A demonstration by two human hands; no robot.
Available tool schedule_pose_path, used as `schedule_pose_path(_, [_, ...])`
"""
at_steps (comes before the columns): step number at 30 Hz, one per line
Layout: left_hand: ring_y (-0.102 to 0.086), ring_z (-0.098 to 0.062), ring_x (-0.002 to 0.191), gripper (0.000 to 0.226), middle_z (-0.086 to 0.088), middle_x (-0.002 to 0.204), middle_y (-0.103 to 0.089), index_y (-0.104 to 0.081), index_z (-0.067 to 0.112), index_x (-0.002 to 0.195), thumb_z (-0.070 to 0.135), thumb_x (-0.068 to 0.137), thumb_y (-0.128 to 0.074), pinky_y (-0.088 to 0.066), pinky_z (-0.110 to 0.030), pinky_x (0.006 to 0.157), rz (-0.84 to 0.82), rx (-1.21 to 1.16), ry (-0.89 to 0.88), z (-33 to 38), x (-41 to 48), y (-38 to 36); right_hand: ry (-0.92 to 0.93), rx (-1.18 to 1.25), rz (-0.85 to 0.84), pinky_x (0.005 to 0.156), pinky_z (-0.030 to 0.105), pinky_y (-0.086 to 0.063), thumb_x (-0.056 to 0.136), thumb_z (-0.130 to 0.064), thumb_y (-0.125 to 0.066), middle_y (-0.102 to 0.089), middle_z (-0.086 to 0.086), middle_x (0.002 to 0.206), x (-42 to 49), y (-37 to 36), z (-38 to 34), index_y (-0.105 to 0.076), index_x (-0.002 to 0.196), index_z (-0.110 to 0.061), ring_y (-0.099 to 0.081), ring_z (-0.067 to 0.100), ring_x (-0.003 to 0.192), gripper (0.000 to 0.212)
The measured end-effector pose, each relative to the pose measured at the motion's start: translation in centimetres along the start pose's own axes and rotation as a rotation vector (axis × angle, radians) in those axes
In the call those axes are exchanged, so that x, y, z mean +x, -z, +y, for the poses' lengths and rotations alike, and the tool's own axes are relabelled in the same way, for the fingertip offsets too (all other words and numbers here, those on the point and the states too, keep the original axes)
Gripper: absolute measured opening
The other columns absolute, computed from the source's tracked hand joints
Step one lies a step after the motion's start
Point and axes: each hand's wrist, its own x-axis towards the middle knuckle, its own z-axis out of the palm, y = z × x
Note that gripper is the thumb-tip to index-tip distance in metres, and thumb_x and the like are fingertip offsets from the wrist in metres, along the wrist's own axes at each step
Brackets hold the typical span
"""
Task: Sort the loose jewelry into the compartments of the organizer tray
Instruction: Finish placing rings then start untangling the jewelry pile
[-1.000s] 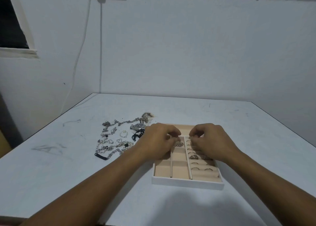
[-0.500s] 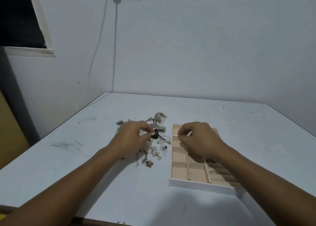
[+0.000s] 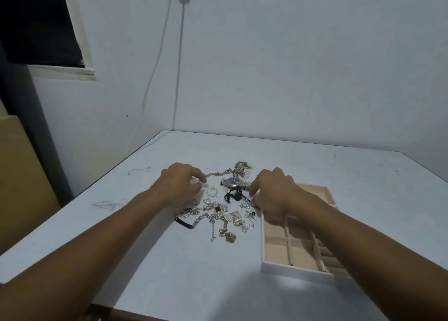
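The loose jewelry (image 3: 218, 214) is a tangled scatter of silver and gold-coloured chains, small pale beads and little clasps, with a metal-banded watch (image 3: 234, 182) with a dark dial, a knotted black cord (image 3: 232, 196) and a curved black band (image 3: 184, 222) among it. The organizer tray (image 3: 291, 271) has a white outer wall and a beige lining, split by 2 long slim dividers and cross-walls into compartments; what lies in them is mostly hidden by the right forearm. Both forearms reach forward over the white table (image 3: 135, 252), palms down. The left hand (image 3: 180, 185) is arched with its fingers curled, forefinger and thumb drawn close together at the end of a silver chain (image 3: 218, 174); I cannot tell whether they actually pinch it. The right hand (image 3: 274, 194) is curled too, knuckles up and fingertips pointing down at the tray's left wall, and whether it holds anything cannot be told. The pile lies between the 2 hands and spreads toward the person from them. The watch sits just beside the right hand's fingers, the black band lies beside the left wrist, and the tray lies under and behind the right hand and forearm.
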Motion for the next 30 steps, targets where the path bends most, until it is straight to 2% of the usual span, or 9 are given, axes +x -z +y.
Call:
schedule_pose_path(3, [-0.053, -0.018, 0.116, 0.021, 0.004, 0.122, -0.063, -0.069, 0.032, 0.108, 0.035, 0.091, -0.058, -0.039, -0.041, 0.099, -0.043, 0.061, -0.042, 0.1, 0.5, -0.4, -0.029, -0.013, -0.032, 0.077, 0.035, -0.035, 0.079, -0.017, -0.068, -0.060, 0.002, 0.109, 0.8, -0.1, -0.3, -0.073, 0.102, -0.025, -0.043, 0.028, 0.111, 0.025])
schedule_pose_path(8, [-0.044, -0.016, 0.123, 0.029, 0.004, 0.120, -0.062, -0.064, 0.034, 0.118, 0.044, 0.092, -0.055, -0.033, -0.040, 0.095, -0.125, 0.121, -0.072, 0.7, 1.5, -1.0, -0.050, 0.025, -0.062, 0.080, 0.034, -0.035, 0.081, -0.019, -0.066, -0.058, 0.003, 0.116, 1.4, 0.2, -0.6, -0.067, 0.111, -0.023, -0.044, 0.029, 0.112, 0.031])
schedule_pose_path(10, [-0.041, -0.017, 0.125, 0.028, 0.004, 0.121, -0.060, -0.065, 0.035, 0.115, 0.046, 0.090, -0.057, -0.034, -0.041, 0.097, -0.128, 0.143, -0.069, 0.8, 1.8, -1.1, -0.054, 0.013, -0.070, 0.080, 0.034, -0.036, 0.079, -0.018, -0.068, -0.058, 0.003, 0.116, 1.5, 0.2, -0.7, -0.065, 0.112, -0.022, -0.044, 0.028, 0.112, 0.034])
schedule_pose_path(14, [-0.043, -0.016, 0.121, 0.022, 0.004, 0.115, -0.061, -0.068, 0.034, 0.105, 0.046, 0.089, -0.060, -0.033, -0.038, 0.092, -0.113, 0.145, -0.080, 0.7, 1.9, -1.1, -0.058, 0.015, -0.068, 0.080, 0.034, -0.039, 0.076, -0.014, -0.069, -0.059, 0.005, 0.113, 1.9, 0.1, -0.7, -0.065, 0.110, -0.019, -0.045, 0.028, 0.109, 0.034])
schedule_pose_path(17, [-0.046, -0.018, 0.118, 0.020, 0.003, 0.114, -0.061, -0.068, 0.033, 0.105, 0.043, 0.089, -0.061, -0.032, -0.037, 0.089, -0.103, 0.141, -0.071, 0.9, 1.9, -1.3, -0.062, 0.024, -0.072, 0.083, 0.035, -0.044, 0.073, -0.013, -0.069, -0.063, 0.004, 0.107, 2.3, -0.2, -0.8, -0.066, 0.103, -0.019, -0.047, 0.027, 0.106, 0.030])
schedule_pose_path(21, [-0.045, -0.018, 0.117, 0.020, 0.004, 0.113, -0.060, -0.065, 0.032, 0.107, 0.041, 0.090, -0.060, -0.033, -0.039, 0.093, -0.102, 0.139, -0.065, 1.3, 1.9, -1.4, -0.057, 0.023, -0.096, 0.089, 0.040, -0.047, 0.073, -0.013, -0.066, -0.067, 0.003, 0.100, 2.5, -0.2, -0.5, -0.069, 0.094, -0.017, -0.047, 0.027, 0.104, 0.021])
schedule_pose_path(24, [-0.051, -0.016, 0.111, 0.018, 0.012, 0.096, -0.059, -0.063, 0.028, 0.108, 0.036, 0.092, -0.059, -0.032, -0.037, 0.094, -0.097, 0.092, -0.070, 1.4, 1.7, -1.5, -0.039, 0.035, -0.111, 0.092, 0.040, -0.046, 0.079, -0.010, -0.058, -0.069, 0.003, 0.101, 2.2, -0.1, -0.5, -0.069, 0.094, -0.015, -0.047, 0.028, 0.107, 0.020])
schedule_pose_path(27, [-0.053, -0.013, 0.107, 0.016, 0.013, 0.106, -0.063, -0.062, 0.028, 0.106, 0.035, 0.091, -0.061, -0.031, -0.035, 0.089, -0.094, 0.085, -0.075, 1.4, 1.6, -1.6, -0.055, 0.071, -0.086, 0.092, 0.038, -0.043, 0.082, -0.010, -0.058, -0.067, 0.004, 0.105, 1.9, -0.1, -0.5, -0.065, 0.100, -0.019, -0.047, 0.027, 0.110, 0.022])
schedule_pose_path(30, [-0.054, -0.011, 0.104, 0.013, 0.014, 0.103, -0.066, -0.061, 0.029, 0.104, 0.032, 0.092, -0.059, -0.030, -0.034, 0.086, -0.091, 0.094, -0.077, 1.5, 1.6, -1.8, -0.053, 0.056, -0.041, 0.088, 0.037, -0.039, 0.083, -0.015, -0.061, -0.066, 0.002, 0.105, 1.8, -0.3, -0.4, -0.062, 0.099, -0.023, -0.047, 0.026, 0.111, 0.018])
